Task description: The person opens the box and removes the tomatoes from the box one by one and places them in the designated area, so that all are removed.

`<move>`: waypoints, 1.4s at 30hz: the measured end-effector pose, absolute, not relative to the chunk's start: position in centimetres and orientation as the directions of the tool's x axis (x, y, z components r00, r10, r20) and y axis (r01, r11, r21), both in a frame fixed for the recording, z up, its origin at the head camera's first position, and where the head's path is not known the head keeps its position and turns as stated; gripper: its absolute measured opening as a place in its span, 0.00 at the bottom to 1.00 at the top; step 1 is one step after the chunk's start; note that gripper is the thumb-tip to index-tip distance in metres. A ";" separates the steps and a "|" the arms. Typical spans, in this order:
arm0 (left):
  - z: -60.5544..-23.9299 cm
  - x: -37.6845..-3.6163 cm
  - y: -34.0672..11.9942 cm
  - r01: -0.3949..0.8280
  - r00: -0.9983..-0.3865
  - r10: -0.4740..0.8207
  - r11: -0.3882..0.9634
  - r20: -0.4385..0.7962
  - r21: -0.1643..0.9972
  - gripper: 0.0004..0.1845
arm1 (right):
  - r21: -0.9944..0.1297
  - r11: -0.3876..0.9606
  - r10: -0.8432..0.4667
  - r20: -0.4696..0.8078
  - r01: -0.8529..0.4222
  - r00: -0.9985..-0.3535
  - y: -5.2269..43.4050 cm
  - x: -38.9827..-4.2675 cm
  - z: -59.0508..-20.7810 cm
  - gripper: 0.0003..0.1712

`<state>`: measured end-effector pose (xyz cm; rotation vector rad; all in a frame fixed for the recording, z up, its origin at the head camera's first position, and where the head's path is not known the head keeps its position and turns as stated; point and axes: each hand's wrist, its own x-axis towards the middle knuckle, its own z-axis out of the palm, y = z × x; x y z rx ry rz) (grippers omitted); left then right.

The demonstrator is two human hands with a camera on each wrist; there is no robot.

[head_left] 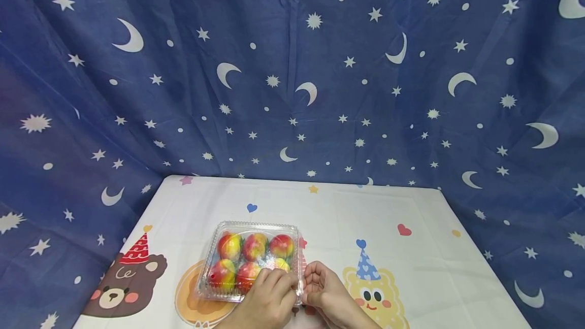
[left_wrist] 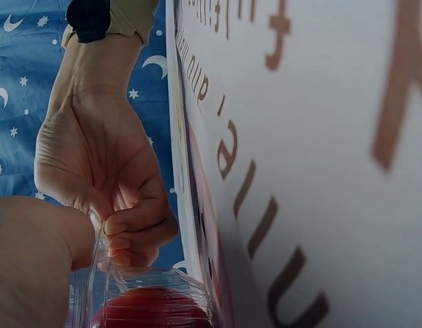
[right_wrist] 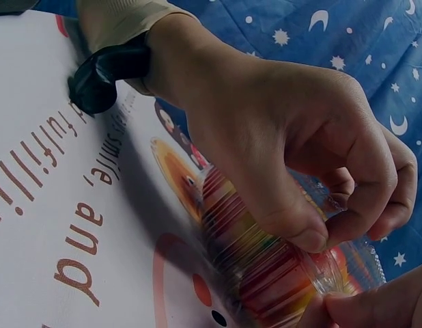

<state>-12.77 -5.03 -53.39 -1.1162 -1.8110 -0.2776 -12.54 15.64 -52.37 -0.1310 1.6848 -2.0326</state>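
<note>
Head view: both hands work the near right corner of the clear clamshell box [head_left: 250, 260], which sits on the tablecloth [head_left: 411, 268] and holds six red-yellow fruits [head_left: 254, 246]. Left hand [head_left: 267, 298] pinches the lid edge; right hand [head_left: 326, 293] pinches the rim just beside it, fingers curled. Judged step: prying the corner seam apart. The next move likely calls for opposed pulls at the pinch, the base kept flat. Open cloth lies right of and beyond the grip; the table's near edge lies close behind the wrists.
</note>
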 end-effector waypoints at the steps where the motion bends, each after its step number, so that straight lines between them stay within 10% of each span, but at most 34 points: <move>1: -53.4 -12.8 -5.0 0.790 -0.132 0.568 0.555 0.813 -0.259 0.16 | -0.944 -0.116 -0.426 -0.233 0.308 -0.874 15.6 -12.5 -52.4 0.27; 42: -52.0 -12.2 -5.3 0.823 -0.273 0.522 0.562 0.808 -0.085 0.07 | -0.942 -0.118 -0.421 -0.238 0.313 -0.876 15.8 -12.7 -52.5 0.29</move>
